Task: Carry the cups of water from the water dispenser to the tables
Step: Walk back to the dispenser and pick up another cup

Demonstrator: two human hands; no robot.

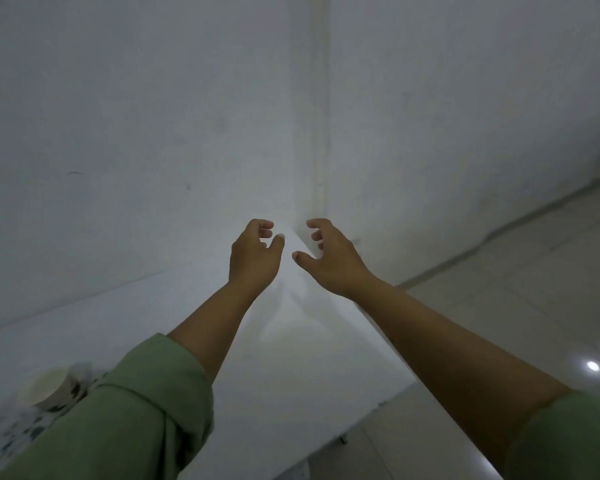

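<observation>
My left hand point(253, 254) and my right hand point(329, 258) are stretched out side by side over the far corner of a white table point(309, 368). Both are empty, with fingers curled loosely and apart. A pale paper cup point(47, 388) stands blurred on the table at the lower left, beside my left green sleeve. No water dispenser is in view.
White walls meet in a corner straight ahead. The table's right edge runs diagonally to the lower right. A pale tiled floor point(516, 289) lies to the right, with a light reflection on it. A patterned cloth or mat point(11, 441) lies under the cup.
</observation>
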